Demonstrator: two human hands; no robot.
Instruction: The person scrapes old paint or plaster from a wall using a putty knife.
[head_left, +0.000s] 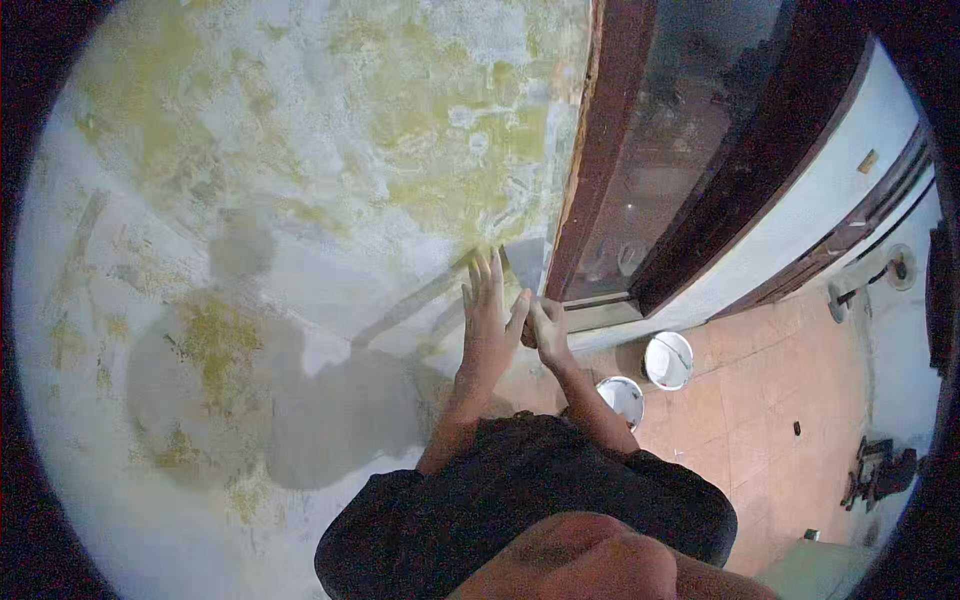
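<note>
My right hand (550, 330) is closed around the brown handle of a broad-bladed putty knife (525, 259). Its grey blade lies close to the wall, beside the dark window or door frame. My left hand (486, 315) is raised with its fingers extended and its thumb near the right hand. Whether the left fingertips touch the wall or the blade's edge cannot be made out. Ahead and to the left spreads a wall (420, 172) with patchy white filler over yellowish paint.
A dark brown wooden frame (611, 135) with glass edges the wall. Two white buckets (669, 361) (621, 397) stand on the tiled floor (750, 390). A pedestal fan (896, 268) seems to stand farther right. A small dark object (797, 428) lies on the tiles.
</note>
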